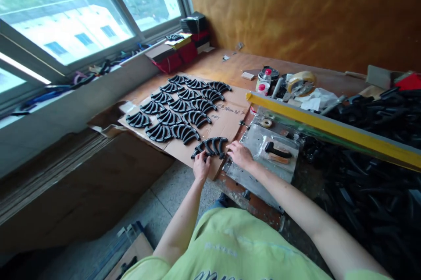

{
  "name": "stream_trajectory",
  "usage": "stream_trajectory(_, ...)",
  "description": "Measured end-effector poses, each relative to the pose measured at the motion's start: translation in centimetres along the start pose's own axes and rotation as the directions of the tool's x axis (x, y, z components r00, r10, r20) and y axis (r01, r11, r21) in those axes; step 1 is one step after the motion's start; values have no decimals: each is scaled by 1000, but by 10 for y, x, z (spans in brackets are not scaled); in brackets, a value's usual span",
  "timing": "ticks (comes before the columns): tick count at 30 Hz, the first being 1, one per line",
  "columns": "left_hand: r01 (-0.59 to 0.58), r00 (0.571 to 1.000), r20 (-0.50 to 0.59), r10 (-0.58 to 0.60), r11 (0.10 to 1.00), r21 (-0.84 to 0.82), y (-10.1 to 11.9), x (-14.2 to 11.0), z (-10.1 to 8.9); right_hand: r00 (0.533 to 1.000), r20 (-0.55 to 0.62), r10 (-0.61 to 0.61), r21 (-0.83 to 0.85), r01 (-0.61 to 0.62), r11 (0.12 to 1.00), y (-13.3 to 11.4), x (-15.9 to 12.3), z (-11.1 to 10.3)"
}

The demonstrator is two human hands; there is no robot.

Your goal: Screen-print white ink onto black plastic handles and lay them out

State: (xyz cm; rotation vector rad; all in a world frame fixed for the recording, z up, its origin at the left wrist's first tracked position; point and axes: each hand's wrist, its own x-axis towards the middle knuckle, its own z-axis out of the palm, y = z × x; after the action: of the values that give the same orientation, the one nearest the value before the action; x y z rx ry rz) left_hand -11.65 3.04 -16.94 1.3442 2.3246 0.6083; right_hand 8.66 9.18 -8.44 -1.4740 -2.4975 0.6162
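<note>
A short row of glossy black curved handles (212,146) lies on the near corner of a cardboard sheet (226,126), nested in a fan. My left hand (201,167) is at the row's near left edge, its bent fingers closed against a handle end. Just off the right end of the same row is my right hand (240,154), fingers bent and a little apart, with nothing visible between them. Several more fans of these handles (179,104) cover the far part of the cardboard. Handwriting marks the sheet's right side.
Right of the cardboard, a metal plate (253,140) carries a single black handle (278,150) and a tape roll (266,123). A yellow bar (329,129) runs beside a large heap of black parts (371,192). Red-capped bottles (265,79) stand behind. Folded cardboard (82,188) leans at left.
</note>
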Motion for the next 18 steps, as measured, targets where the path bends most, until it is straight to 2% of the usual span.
stream_trajectory(4,-20,1000,-5,20,1000,-6,-12,10,-6,980,193,48,-65,-36,997,-38,52,35)
stream_trajectory(6,-16,1000,6,16,1000,9,-15,15,-10,966,247,78,-105,-54,993,-48,67,47)
stream_trajectory(8,-41,997,65,40,999,16,-13,20,-13,955,275,107,-146,-69,987,-54,77,56)
stream_trajectory(10,-50,991,127,47,999,20,-7,25,-16,952,275,135,-185,-85,979,-57,83,64)
stream_trajectory(12,-11,988,153,9,1000,12,0,28,-16,956,253,149,-201,-99,975,-59,86,71)
stream_trajectory(15,52,988,148,-50,999,-11,8,28,-15,961,234,150,-168,-112,979,-60,84,75)
stream_trajectory(18,36,993,111,-31,999,-41,14,28,-16,975,180,130,-124,-108,986,-57,82,71)
